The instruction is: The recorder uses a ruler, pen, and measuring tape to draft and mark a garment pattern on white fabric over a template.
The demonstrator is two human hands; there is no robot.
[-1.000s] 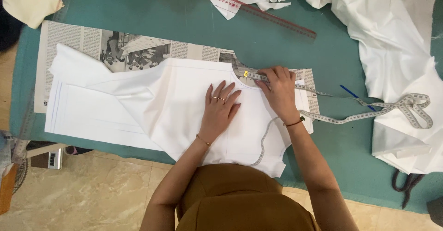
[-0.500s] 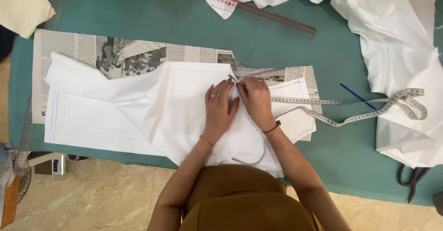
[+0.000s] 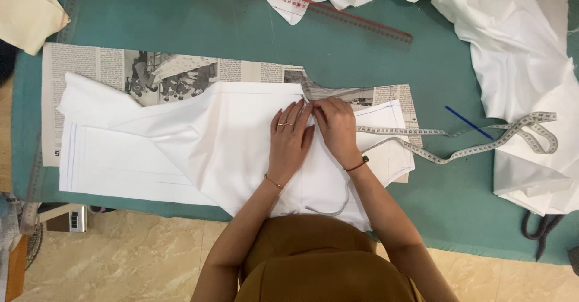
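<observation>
On the green-covered desk (image 3: 422, 73), a folded white fabric panel (image 3: 229, 139) is lying over a newspaper pattern (image 3: 175, 73). The left hand (image 3: 291, 138) is pressing it flat, fingers (image 3: 288, 116) spread. The right hand (image 3: 336, 127) is pinching the fold edge just beyond both fingertips; keeping the crease taut and aligned matters. A measuring tape (image 3: 470, 151) is trailing off beside the right fingers.

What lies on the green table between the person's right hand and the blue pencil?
In the head view, the measuring tape snakes across that stretch from the right hand toward the blue pencil, over the edge of the white fabric, the newspaper pattern and bare green table.
</observation>
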